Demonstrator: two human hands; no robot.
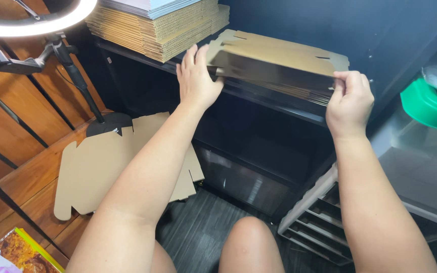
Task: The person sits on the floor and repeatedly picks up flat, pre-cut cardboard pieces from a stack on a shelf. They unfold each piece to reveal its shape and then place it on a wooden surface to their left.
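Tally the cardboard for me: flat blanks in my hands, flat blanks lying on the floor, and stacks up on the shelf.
Flat blank held by left hand and right hand: 1
Floor blanks, overlapping, apparently: 2
Shelf stacks: 1
Total: 4

Two bare arms reach forward; left hand (197, 81) and right hand (349, 101) grip opposite ends of a flat cardboard box blank (274, 63) above a dark shelf (259, 96); more flattened cardboard (97, 167) lies on the floor.
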